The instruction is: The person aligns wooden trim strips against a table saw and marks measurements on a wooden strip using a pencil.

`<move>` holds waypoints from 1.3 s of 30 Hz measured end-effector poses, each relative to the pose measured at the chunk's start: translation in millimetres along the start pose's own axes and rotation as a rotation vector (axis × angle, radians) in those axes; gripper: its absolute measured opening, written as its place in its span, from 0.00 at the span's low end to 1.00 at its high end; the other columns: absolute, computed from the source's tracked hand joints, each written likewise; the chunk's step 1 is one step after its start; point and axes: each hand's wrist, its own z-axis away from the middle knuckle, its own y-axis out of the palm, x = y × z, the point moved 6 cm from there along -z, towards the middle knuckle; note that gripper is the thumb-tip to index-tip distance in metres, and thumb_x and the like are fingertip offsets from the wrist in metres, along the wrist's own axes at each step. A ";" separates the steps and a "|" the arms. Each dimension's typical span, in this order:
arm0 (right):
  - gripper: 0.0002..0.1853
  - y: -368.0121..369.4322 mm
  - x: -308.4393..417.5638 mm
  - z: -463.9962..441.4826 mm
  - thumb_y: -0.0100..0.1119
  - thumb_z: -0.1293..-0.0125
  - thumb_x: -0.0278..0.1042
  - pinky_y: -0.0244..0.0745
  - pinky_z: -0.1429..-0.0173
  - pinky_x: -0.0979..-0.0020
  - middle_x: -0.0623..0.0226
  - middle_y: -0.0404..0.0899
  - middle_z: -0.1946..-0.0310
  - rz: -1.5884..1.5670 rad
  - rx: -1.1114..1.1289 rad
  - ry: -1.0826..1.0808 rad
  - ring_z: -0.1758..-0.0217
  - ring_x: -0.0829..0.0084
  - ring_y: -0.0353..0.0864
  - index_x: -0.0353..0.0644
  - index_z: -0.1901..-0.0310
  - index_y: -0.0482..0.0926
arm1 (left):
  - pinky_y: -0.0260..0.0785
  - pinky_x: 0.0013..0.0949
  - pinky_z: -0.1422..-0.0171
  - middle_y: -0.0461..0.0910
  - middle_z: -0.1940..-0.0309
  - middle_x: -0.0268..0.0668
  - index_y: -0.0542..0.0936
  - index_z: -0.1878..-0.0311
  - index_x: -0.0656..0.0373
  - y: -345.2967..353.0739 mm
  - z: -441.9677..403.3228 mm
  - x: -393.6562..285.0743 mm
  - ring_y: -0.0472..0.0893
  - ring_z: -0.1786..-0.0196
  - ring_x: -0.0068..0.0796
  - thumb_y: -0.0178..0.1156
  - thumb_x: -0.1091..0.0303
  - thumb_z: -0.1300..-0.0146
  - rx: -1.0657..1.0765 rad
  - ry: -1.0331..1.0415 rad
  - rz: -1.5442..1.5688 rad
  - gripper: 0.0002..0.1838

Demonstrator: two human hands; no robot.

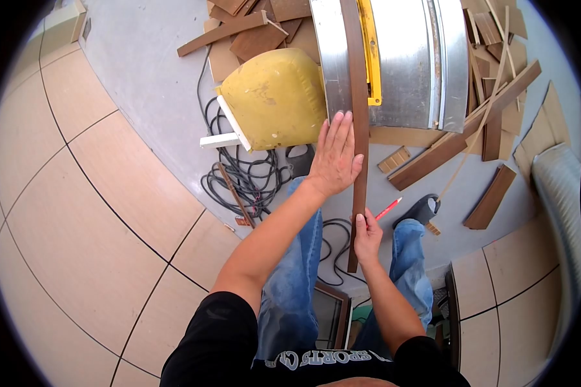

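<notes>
A long, narrow brown wooden strip (359,84) lies lengthwise over a metal machine table (403,64), its near end sticking out past the edge toward me. My left hand (334,155) presses flat along the strip's left side, fingers stretched out. Close to the strip's near end, my right hand (368,238) is closed, with a red pencil (388,208) pointing up and right from it. The right fingers also touch the strip there. Just right of the strip, a yellow slotted guide (371,58) is set in the metal table.
Left of the table sits a scuffed yellow machine housing (271,97), with coiled black cable (239,184) on the floor below. Brown board offcuts (258,39) are piled behind it. More boards (465,129) lie to the right, near a silvery flexible duct (561,193).
</notes>
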 end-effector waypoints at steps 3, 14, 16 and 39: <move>0.21 -1.6 -1.5 2.0 0.61 0.19 0.35 0.76 0.42 0.76 0.70 0.86 0.51 0.001 0.025 0.002 0.49 0.80 0.80 0.30 0.33 0.79 | 0.42 0.59 0.12 0.52 0.17 0.60 0.57 0.21 0.79 0.3 3.1 -1.4 0.49 0.14 0.61 0.54 0.62 0.29 0.004 -0.006 0.025 0.40; 0.21 -6.0 -9.1 8.1 0.60 0.18 0.37 0.76 0.42 0.76 0.71 0.86 0.52 0.065 0.034 0.011 0.50 0.80 0.80 0.32 0.33 0.80 | 0.43 0.58 0.11 0.52 0.17 0.60 0.58 0.22 0.79 4.8 12.2 -4.2 0.50 0.14 0.61 0.55 0.62 0.29 -0.002 0.005 0.037 0.40; 0.21 -5.7 -9.7 9.1 0.60 0.18 0.37 0.76 0.42 0.76 0.71 0.86 0.52 0.054 0.037 0.019 0.50 0.80 0.80 0.32 0.33 0.80 | 0.43 0.58 0.11 0.52 0.17 0.60 0.58 0.22 0.79 5.1 13.3 -4.7 0.50 0.14 0.62 0.55 0.62 0.29 0.001 0.003 0.040 0.40; 0.20 -11.6 -17.9 23.9 0.59 0.18 0.34 0.75 0.42 0.77 0.73 0.85 0.52 0.040 0.030 0.014 0.49 0.81 0.79 0.31 0.34 0.80 | 0.71 0.48 0.26 0.48 0.18 0.65 0.55 0.21 0.80 17.0 34.1 -9.4 0.72 0.29 0.63 0.57 0.66 0.28 0.075 -0.046 0.197 0.40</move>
